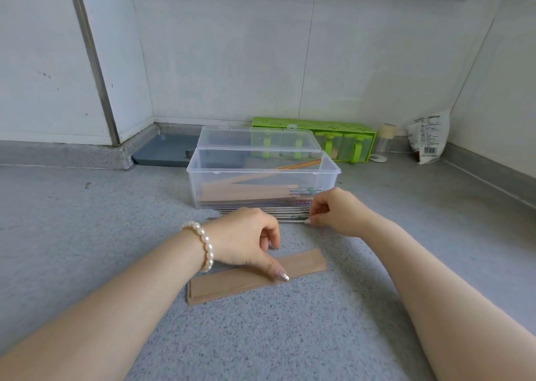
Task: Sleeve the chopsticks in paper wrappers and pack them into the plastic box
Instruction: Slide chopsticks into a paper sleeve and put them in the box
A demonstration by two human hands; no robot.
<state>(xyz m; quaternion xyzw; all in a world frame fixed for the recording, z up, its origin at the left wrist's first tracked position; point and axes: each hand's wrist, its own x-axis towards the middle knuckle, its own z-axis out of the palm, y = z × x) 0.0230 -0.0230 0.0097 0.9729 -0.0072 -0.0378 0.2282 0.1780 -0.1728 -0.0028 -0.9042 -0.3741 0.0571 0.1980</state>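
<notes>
A clear plastic box stands open on the grey counter, lid tilted back, with several brown-sleeved chopsticks inside. Several bare metal chopsticks lie in a row against its front wall. My right hand pinches the right end of the nearest chopstick in that row. My left hand, with a pearl bracelet on the wrist, hovers with curled fingers, and its thumb presses on the brown paper wrappers. The wrappers lie flat in a small stack in front of the chopsticks.
A green spice rack stands behind the box by the wall. A small jar and a white food bag sit at the back right. A grey tray lies at the back left. Tiled walls enclose the counter.
</notes>
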